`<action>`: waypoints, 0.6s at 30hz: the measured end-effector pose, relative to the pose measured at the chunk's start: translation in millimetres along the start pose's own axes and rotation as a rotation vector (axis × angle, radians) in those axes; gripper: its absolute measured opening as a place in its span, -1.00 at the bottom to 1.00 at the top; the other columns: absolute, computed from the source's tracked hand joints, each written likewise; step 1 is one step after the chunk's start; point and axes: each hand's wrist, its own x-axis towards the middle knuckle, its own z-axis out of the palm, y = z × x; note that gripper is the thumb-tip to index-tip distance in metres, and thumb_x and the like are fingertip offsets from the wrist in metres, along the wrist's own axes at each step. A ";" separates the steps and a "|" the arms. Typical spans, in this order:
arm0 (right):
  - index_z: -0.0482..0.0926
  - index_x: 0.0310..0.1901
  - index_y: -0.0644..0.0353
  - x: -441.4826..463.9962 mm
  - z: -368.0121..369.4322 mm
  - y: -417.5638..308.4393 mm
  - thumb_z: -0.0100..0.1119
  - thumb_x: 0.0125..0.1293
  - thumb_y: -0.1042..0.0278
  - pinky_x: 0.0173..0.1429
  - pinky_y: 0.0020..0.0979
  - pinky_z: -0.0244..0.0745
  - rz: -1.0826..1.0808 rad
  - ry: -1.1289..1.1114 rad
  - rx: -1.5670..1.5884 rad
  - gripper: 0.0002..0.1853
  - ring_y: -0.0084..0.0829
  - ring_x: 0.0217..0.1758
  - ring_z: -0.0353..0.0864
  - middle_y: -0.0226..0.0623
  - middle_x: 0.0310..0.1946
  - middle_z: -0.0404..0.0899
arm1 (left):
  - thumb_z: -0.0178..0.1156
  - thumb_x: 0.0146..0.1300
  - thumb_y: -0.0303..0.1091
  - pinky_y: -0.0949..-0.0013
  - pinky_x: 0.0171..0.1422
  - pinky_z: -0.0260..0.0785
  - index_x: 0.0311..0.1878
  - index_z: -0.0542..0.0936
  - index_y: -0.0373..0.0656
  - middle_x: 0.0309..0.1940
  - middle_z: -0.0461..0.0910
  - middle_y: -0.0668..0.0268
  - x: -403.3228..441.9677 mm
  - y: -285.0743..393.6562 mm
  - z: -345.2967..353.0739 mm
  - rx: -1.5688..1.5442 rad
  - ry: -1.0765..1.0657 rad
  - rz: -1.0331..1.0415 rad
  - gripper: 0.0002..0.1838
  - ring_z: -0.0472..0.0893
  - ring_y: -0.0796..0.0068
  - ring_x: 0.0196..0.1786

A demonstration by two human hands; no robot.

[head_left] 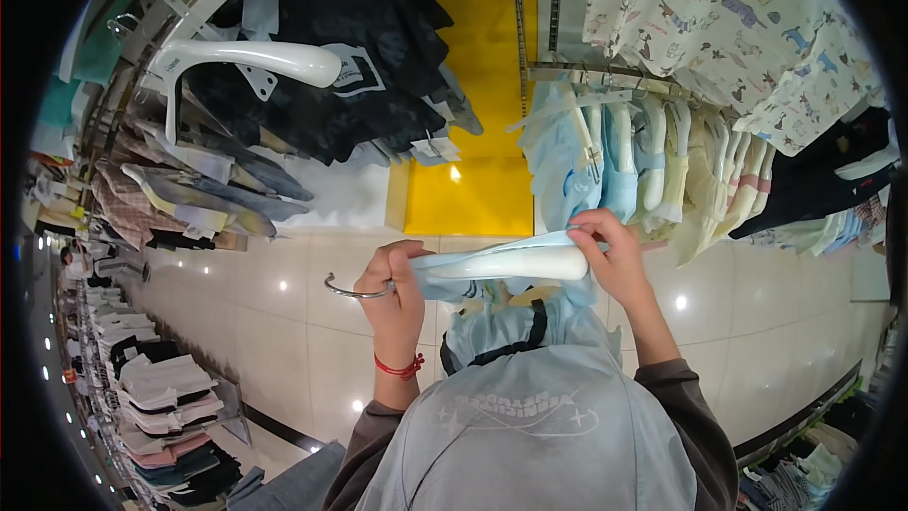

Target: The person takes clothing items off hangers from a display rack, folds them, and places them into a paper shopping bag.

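A white clothes hanger (530,265) with a metal hook (355,291) lies across in front of my chest. My left hand (392,289), with a red bracelet at the wrist, is closed round the hook end, and the hook sticks out to the left. With thumb and fingers, my right hand (610,251) pinches the edge of a light blue garment (553,238) at the hanger's other end. The garment runs along the hanger and hangs below it; its full shape is hidden.
Light blue and cream clothes (653,161) hang on a rail ahead right. Dark T-shirts (331,38) and a big white hanger (255,55) are at upper left. A yellow panel (473,189) stands between. Folded clothes (165,383) are stacked at lower left above the tiled floor (274,322).
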 end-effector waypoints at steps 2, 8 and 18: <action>0.43 -0.16 0.19 -1.0 3.0 4.9 0.11 0.25 0.50 -0.34 -0.64 0.34 0.110 0.009 0.263 -0.85 -0.68 -0.42 0.49 -0.42 -0.45 0.56 | -0.10 0.39 -0.31 0.47 -0.32 0.37 -0.32 0.53 -0.33 -0.54 0.60 0.18 2.3 1.9 -1.7 -0.018 0.032 -0.047 -0.69 0.55 0.47 -0.48; 0.38 -0.16 0.13 -0.1 2.9 1.4 0.12 0.24 0.52 -0.35 -0.66 0.29 0.436 -0.044 0.924 -0.82 -0.73 -0.39 0.45 -0.47 -0.45 0.54 | -0.16 0.41 -0.25 0.49 -0.31 0.36 -0.32 0.53 -0.34 -0.54 0.60 0.18 11.5 -3.3 -5.1 -0.019 0.130 -0.168 -0.63 0.56 0.48 -0.48; 0.49 -0.08 0.28 -7.9 -14.2 -18.7 0.05 0.15 0.60 -0.06 -0.38 0.41 -0.078 -0.446 -0.090 -0.73 -0.19 -0.18 0.52 -0.16 -0.24 0.52 | -0.17 0.42 -0.22 0.53 -0.31 0.28 -0.38 0.53 -0.34 -0.55 0.54 0.26 18.1 -23.8 -10.1 -0.016 0.185 -0.251 -0.59 0.48 0.57 -0.46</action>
